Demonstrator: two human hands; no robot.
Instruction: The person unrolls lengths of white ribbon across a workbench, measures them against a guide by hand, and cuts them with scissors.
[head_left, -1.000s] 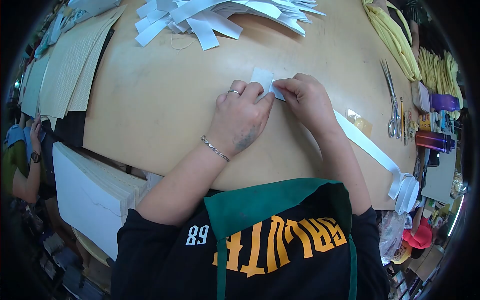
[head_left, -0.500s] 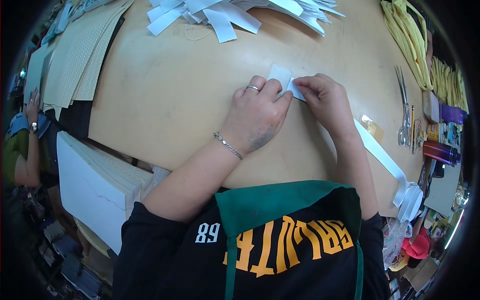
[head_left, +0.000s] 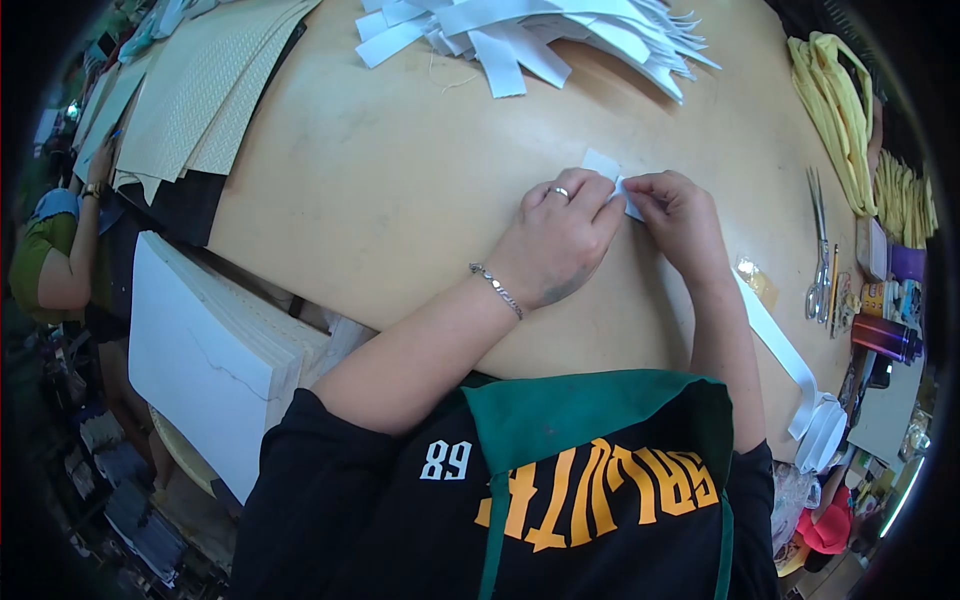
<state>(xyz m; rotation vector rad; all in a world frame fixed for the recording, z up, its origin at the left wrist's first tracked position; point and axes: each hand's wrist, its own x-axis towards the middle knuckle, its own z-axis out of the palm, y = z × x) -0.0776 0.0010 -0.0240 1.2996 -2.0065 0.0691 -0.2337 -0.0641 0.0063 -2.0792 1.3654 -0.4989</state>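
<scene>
A flat pale piece (head_left: 600, 162) pokes out past the fingers of my left hand (head_left: 565, 232), which are curled down over it on the table. My right hand (head_left: 682, 222) pinches a short white strip (head_left: 633, 208) between thumb and forefinger, right beside the left fingertips. The two hands almost touch, and where the pieces meet is hidden by fingers. By my right forearm, a long white band (head_left: 775, 335) runs down to a folded bundle of the same band (head_left: 822, 432) at the table's right edge.
Cut white strips (head_left: 540, 40) are heaped at the far side. Scissors (head_left: 818, 250), a pencil (head_left: 834, 285) and a small plastic packet (head_left: 757, 282) lie right. Textured sheets (head_left: 215, 95) and a thick white stack (head_left: 205, 350) sit left, near a co-worker's arm (head_left: 80, 240).
The view has shifted, so the table and my hands appear farther right and slightly lower. My hands keep nearly the same grip. The co-worker's hand has moved farther up along the sheets.
</scene>
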